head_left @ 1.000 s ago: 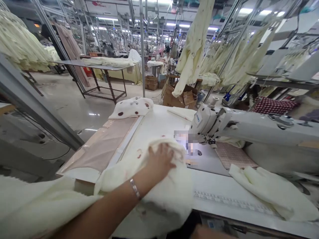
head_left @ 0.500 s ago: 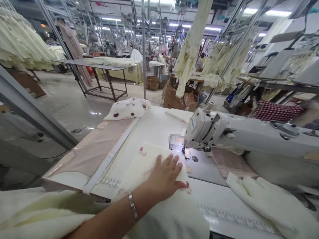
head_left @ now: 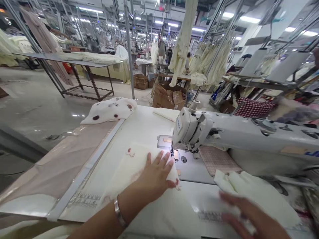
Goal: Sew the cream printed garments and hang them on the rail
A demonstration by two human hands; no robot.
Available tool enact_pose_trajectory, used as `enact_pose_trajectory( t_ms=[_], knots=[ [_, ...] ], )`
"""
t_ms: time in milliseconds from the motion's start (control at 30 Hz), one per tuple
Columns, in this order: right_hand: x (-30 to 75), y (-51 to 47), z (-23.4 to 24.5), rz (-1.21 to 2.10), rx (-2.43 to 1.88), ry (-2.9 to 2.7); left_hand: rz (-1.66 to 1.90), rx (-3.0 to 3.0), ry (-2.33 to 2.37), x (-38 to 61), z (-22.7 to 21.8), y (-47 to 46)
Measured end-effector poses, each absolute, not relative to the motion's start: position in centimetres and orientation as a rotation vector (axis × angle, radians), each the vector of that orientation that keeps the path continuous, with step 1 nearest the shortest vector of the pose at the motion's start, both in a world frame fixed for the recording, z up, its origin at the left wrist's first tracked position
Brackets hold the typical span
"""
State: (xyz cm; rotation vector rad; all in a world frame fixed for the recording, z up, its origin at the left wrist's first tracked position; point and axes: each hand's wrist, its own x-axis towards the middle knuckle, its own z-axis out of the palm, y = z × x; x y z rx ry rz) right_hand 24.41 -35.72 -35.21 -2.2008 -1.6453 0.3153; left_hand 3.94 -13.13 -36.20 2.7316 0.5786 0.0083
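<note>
As it lies spread flat, left hand (head_left: 156, 174) on cream fabric piece (head_left: 129, 162), right hand (head_left: 245, 215) blurred, open over folded cloth (head_left: 256, 194)

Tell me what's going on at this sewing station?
A person's left hand lies flat on a cream fabric piece with small red prints, close to the needle of the white industrial sewing machine. The right hand, blurred, is low at the near edge of the white table, beside a heap of plain cream cloth. Whether it grips anything is unclear.

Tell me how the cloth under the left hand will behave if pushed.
Likely floppy: the cloth lies limp and flat under the left hand. Probably light, sliding easily on the smooth table, though it may bunch.
</note>
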Motion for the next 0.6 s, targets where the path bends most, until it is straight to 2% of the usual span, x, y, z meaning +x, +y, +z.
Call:
enact_pose_trajectory(
  t_ms=[67, 167, 233, 300, 400, 500, 600],
  knots=[
    [27.4, -34.4, -34.8, 0.100, -2.322, -1.684, -0.026, 2.672, 0.528, 3.5, -35.2, -14.4],
    [27.4, -31.7, -33.5, -0.020, -2.324, -1.736, 0.002, 2.545, 0.456, 2.9, -34.1, -16.5],
    [24.6, -30.4, -32.0, 0.121, -2.148, -1.699, 0.149, 2.429, 0.478, 2.6, -33.8, -17.2],
    [21.4, -29.9, -30.3, 0.418, -1.939, -1.724, 0.321, 2.307, 0.560, 2.0, -33.7, -16.8],
    [19.9, -30.1, -28.8, 0.643, -1.858, -1.715, 0.497, 2.376, 0.834, 0.4, -33.4, -14.9],
    [22.9, -30.2, -29.7, 0.439, -1.968, -1.672, 0.715, 2.574, 1.004, -1.0, -33.1, -14.0],
    [26.6, -29.8, -32.1, 0.232, -2.036, -1.770, 0.670, 2.597, 0.743, -0.3, -33.3, -15.4]
  ],
)
